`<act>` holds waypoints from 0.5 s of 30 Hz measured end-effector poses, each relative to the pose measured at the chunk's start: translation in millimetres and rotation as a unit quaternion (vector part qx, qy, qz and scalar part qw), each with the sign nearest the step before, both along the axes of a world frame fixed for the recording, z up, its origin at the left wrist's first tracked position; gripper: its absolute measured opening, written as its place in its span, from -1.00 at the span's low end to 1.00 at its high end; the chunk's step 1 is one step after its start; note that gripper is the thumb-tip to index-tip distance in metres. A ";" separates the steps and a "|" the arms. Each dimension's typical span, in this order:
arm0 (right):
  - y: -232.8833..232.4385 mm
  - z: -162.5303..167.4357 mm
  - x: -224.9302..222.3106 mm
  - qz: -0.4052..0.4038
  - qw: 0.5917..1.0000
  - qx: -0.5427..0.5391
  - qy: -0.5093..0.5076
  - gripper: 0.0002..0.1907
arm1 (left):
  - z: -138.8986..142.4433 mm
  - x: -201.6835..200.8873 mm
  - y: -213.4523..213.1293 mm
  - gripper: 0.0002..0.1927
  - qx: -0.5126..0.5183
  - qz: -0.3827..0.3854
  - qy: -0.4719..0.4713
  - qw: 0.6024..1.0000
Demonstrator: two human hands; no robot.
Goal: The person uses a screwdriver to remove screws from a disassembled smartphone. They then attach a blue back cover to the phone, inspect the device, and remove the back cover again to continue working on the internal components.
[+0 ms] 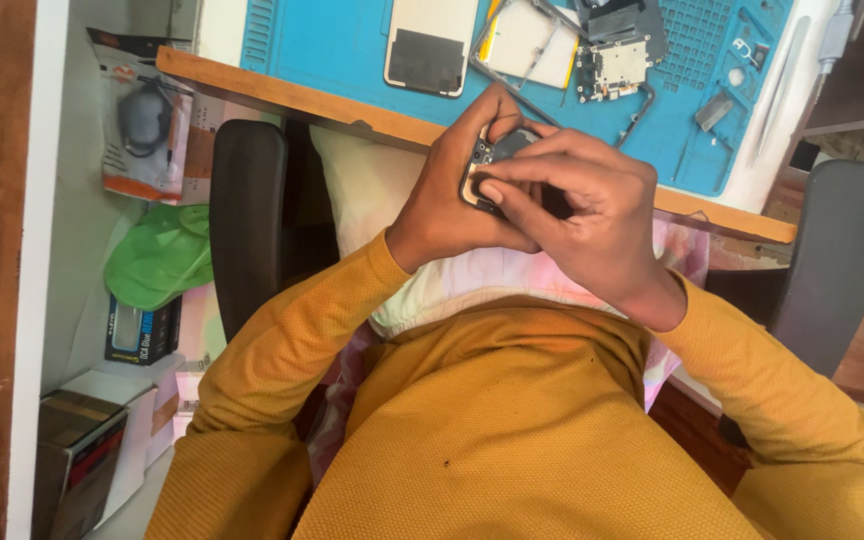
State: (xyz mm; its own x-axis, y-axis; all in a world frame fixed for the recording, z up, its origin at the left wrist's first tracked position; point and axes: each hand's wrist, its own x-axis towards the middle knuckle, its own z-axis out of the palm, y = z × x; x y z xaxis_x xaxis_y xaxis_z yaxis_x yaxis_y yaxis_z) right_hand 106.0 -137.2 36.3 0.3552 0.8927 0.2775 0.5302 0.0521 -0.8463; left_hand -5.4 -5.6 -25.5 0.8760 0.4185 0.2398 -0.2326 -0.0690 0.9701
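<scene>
**Small dark part pinched between both hands, just off the desk edge**

I see both hands meeting over the lap, close to the wooden front edge of the desk point(282, 95). The left hand point(452, 200) cups a small dark phone part point(497, 160) from below and behind, fingers curled shut around it. The right hand point(582, 215) comes in from the other side and lies over it, thumb and forefinger closed onto its near face, so most of the part is hidden. Its long axis seems to run slanting from lower left to upper right, though I cannot tell for sure. The part sits between the two grips, nearer the left palm, with the right fingertips on top.

Beyond the hands, on the blue work mat point(332, 45), lie a phone back panel point(430, 45), a metal frame point(542, 40) and a circuit board point(612, 65), well apart from the held part.
</scene>
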 end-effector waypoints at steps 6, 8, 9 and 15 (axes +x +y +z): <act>0.9 2.7 -2.8 -0.014 0.999 -0.010 -0.037 -0.80 | -1.4 -0.4 -0.4 -0.18 0.003 0.001 -0.001 1.000; 1.5 5.6 -2.5 0.005 0.999 0.008 -0.053 -0.80 | -0.8 -0.1 -0.1 -0.19 0.015 0.008 0.005 1.000; 1.8 6.9 -2.3 0.014 0.998 0.016 -0.061 -0.80 | -0.3 0.1 0.2 -0.19 0.020 0.012 0.008 1.000; 3.4 11.7 4.0 0.070 0.994 0.006 -0.084 -0.80 | 2.4 -0.1 -1.2 -0.26 -0.005 -0.011 -0.042 0.999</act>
State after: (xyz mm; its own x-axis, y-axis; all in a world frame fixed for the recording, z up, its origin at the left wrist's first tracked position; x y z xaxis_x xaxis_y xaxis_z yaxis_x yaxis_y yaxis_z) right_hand 110.1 -133.8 48.0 0.1753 0.9266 0.3328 0.6514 0.1443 -0.7449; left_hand -5.5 -6.8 -23.1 0.8620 0.4017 0.3091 -0.3148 -0.0537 0.9476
